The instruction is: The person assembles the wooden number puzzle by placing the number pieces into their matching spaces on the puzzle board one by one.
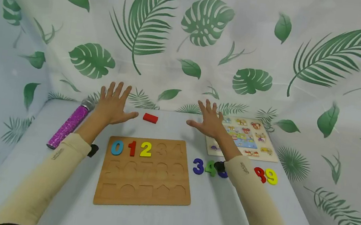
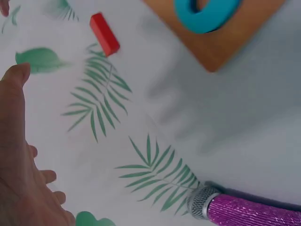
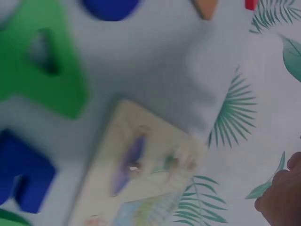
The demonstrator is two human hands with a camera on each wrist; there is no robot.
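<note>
My left hand hovers with fingers spread between the microphone and the red block, holding nothing. Likewise spread and bare, my right hand is held out near the picture puzzle board, partly covering it. Between my arms lies a wooden number board, with a blue 0, a red 1 and a yellow 2 in its top row. The left wrist view shows the thumb side of my left hand. Only some fingers of my right hand show in the right wrist view.
A glittery purple microphone lies at the left. Right of the number board run loose numbers, among them a blue 3, a green 4, a red 8 and a yellow 9; my right forearm hides part of the row. A leaf-print curtain stands behind.
</note>
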